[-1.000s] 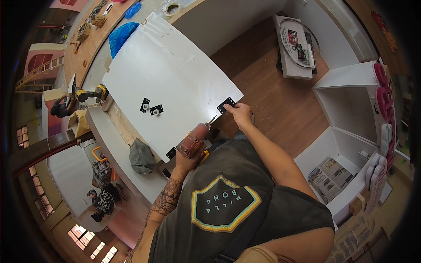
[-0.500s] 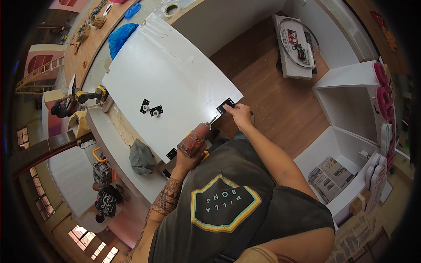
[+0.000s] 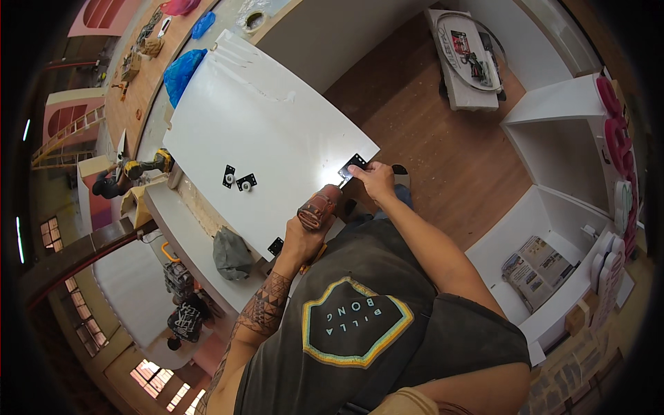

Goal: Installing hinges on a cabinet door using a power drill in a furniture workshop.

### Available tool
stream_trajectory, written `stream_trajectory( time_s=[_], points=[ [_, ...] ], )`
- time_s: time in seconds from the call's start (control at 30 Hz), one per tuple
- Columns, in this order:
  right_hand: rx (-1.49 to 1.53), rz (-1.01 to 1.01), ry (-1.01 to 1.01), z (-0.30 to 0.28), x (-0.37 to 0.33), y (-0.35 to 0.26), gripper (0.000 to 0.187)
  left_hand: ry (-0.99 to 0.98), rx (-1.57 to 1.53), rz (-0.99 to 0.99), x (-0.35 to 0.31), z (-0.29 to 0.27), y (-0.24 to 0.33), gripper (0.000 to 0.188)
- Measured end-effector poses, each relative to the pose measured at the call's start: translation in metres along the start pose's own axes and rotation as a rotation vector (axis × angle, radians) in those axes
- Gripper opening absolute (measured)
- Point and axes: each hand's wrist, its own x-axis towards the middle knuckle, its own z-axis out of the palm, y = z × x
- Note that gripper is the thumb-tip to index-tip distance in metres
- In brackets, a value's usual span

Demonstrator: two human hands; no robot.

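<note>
while left hand (image 3: 302, 240) grips drill (image 3: 320, 207), right hand (image 3: 375, 182) pins black plate (image 3: 355, 161)
plate lies toward one o'clock from the drill

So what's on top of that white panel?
Two black brackets lie mid-left, a third bracket at the near corner; the right hand partly hides a fourth bracket. Panel surface under them is covered.

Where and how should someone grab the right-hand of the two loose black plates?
Probably by the white round piece, from above: it seems to stand up from the black plate, which lies flat on the white panel and seems to leave little edge to pinch.
</note>
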Motion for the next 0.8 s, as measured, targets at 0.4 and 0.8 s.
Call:
stream_trajectory(
  time_s=[0.4, 0.8],
  points=[
    [0.013, -0.020, 0.014, 0.000, 0.000, 0.005, 0.054, -0.064, 0.087, -0.103, 0.012, 0.001, 0.019, 0.050],
    [0.105, -0.023, 0.015, 0.002, 0.002, 0.009, 0.055, -0.011, 0.094, -0.056, 0.013, 0.005, 0.015, 0.045]
  ],
)
